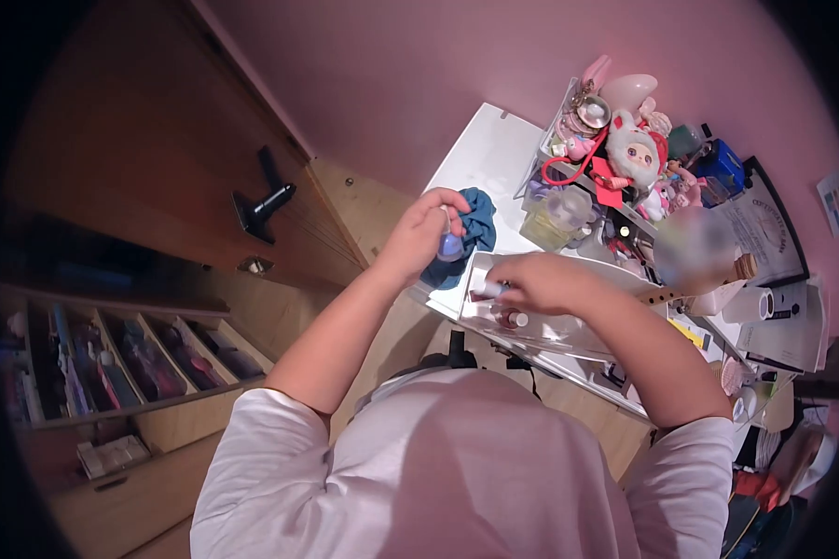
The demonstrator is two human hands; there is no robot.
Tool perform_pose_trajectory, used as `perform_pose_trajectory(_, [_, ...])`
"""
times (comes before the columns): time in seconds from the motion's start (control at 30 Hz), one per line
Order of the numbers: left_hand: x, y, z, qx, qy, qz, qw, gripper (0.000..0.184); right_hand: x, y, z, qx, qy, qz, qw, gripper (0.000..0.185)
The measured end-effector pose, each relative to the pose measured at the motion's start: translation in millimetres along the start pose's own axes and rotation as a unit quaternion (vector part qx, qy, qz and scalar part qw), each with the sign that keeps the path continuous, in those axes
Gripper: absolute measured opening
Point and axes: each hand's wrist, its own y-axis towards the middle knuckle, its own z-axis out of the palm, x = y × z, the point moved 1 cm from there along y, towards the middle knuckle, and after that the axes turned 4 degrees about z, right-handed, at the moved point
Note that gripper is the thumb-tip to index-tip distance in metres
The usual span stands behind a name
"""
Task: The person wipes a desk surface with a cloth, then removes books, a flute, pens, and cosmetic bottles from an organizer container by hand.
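Observation:
My left hand [421,233] is closed around a small bottle with blue contents [449,247]. A crumpled teal cloth [478,222] is right behind that bottle; whether my fingers also grip the cloth I cannot tell. Over a white open bin [569,340] at the desk's front edge, my right hand [539,279] has its fingers closed on a small pale bottle [488,288], partly hidden by the fingers. Below those fingers a small bottle with reddish contents and a light cap [514,320] lies inside the bin.
Behind the bin, the white desk [485,149] carries a clear jar [559,216], a plush doll [636,154] and a crowd of small items. Left of me are an open drawer with dividers [130,368] and a wooden door [149,140] with a black hook.

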Motion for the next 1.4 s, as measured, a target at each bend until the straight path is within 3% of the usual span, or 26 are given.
perform_pose_trajectory(0.03, [-3, -4, 2, 0.04, 0.001, -0.058, 0.997, 0.029, 2, -8, -10, -0.04, 0.047, 0.019, 0.998, 0.026])
perform_pose_trajectory(0.13, [-14, -13, 31, 0.119, 0.216, 0.099, 0.964, 0.03, 5, -26, -35, -0.134, 0.143, 0.058, 0.979, 0.027])
perform_pose_trajectory(0.27, [-10, -7, 52, 0.076, 0.212, 0.074, 0.972, 0.031, 8, -32, -35, -0.167, 0.171, 0.077, 0.968, 0.032])
perform_pose_trajectory(0.33, [-8, -6, 55, 0.017, 0.118, 0.02, 0.993, 0.024, 10, -31, -34, -0.189, 0.198, 0.098, 0.957, 0.033])
perform_pose_trajectory(0.37, [-9, -7, 54, -0.013, 0.069, 0.008, 0.997, 0.023, 13, -32, -37, -0.125, 0.225, 0.152, 0.954, 0.026])
perform_pose_trajectory(0.43, [-11, -3, 48, -0.063, -0.009, 0.019, 0.998, 0.019, -10, -24, -13, -0.039, 0.057, 0.125, 0.99, 0.02])
perform_pose_trajectory(0.47, [-14, -2, 44, -0.054, -0.023, -0.017, 0.998, 0.019, -23, -19, 3, 0.005, -0.027, 0.112, 0.993, 0.019])
perform_pose_trajectory(0.57, [-28, 1, 43, -0.021, -0.083, -0.127, 0.988, 0.014, -32, -14, 33, 0.066, -0.104, 0.106, 0.987, 0.024])
perform_pose_trajectory(0.67, [-25, 0, 45, -0.013, -0.125, -0.078, 0.989, 0.014, -36, -5, 46, 0.073, -0.104, 0.128, 0.984, 0.021])
perform_pose_trajectory(0.87, [-24, 3, 27, 0.024, -0.165, -0.108, 0.98, 0.01, -30, -9, 41, 0.022, -0.137, 0.136, 0.981, 0.018])
perform_pose_trajectory(0.97, [-19, 3, 24, 0.032, -0.176, -0.127, 0.976, 0.01, -17, 3, 36, -0.005, -0.079, 0.057, 0.995, 0.018])
perform_pose_trajectory(1.07, [-23, 0, 24, 0.027, -0.17, -0.152, 0.973, 0.012, -24, 16, 46, 0.031, -0.094, 0.021, 0.995, 0.019])
perform_pose_trajectory(1.27, [-24, -3, 20, 0.037, -0.128, -0.161, 0.978, 0.015, -19, 11, 44, 0.089, -0.135, 0.079, 0.984, 0.018])
perform_pose_trajectory(1.4, [-23, -5, 16, 0.047, -0.087, -0.166, 0.981, 0.018, -13, 7, 31, 0.083, -0.127, 0.095, 0.984, 0.027])
